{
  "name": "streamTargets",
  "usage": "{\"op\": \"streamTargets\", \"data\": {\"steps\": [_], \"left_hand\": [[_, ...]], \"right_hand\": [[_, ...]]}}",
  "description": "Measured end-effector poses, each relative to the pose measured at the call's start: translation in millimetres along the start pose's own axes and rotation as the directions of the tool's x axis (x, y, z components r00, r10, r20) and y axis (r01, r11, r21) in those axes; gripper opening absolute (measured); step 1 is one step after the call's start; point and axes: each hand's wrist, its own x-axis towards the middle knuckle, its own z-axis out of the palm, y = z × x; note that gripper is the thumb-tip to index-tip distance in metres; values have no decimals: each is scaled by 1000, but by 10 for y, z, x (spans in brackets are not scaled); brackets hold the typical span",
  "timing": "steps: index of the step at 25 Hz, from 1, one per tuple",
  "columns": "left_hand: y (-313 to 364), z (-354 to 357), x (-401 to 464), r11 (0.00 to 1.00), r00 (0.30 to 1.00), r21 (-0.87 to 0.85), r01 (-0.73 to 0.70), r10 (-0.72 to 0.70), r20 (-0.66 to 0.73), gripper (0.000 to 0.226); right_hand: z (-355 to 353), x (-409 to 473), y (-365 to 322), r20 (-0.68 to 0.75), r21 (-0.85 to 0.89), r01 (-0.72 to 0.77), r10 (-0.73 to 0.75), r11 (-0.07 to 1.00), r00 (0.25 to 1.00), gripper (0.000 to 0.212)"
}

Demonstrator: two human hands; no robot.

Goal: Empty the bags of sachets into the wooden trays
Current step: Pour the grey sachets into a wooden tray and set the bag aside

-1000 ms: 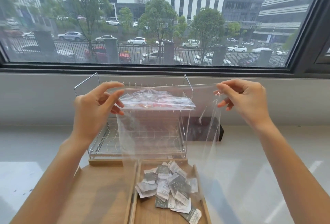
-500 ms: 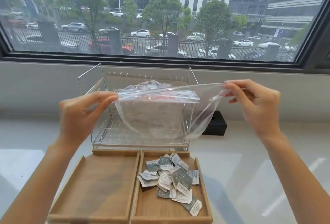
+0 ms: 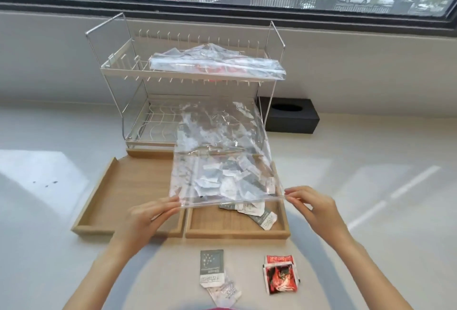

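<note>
The left hand (image 3: 146, 218) and right hand (image 3: 312, 207) each pinch a near corner of an empty clear plastic bag (image 3: 222, 156), its near edge stretched taut between their fingertips. The bag hangs over the right wooden tray (image 3: 237, 229), above a pile of grey-and-white sachets (image 3: 249, 208). The left wooden tray (image 3: 133, 186), touching the right one, holds nothing. A second bag (image 3: 217, 66), still full, lies on the upper shelf of the wire rack (image 3: 138, 102) behind both trays. Near the table's front edge lie two grey sachets (image 3: 212, 267) and two red sachets (image 3: 280, 275). A black tissue box (image 3: 288, 118) stands right of the rack; open tabletop flanks both trays.
</note>
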Motion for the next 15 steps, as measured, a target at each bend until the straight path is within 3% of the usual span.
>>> {"op": "streamTargets", "data": {"steps": [5, 11, 15], "left_hand": [[-263, 241, -326, 990, 983, 57, 126, -132, 130, 45], [-237, 247, -333, 987, 981, 74, 145, -153, 123, 51], [-210, 183, -252, 981, 982, 152, 121, -140, 126, 53]], "right_hand": [[295, -333, 246, 118, -120, -103, 117, 987, 986, 40], [324, -357, 178, 162, -169, -184, 212, 968, 964, 42], [254, -247, 100, 108, -85, -288, 296, 954, 949, 47]]}}
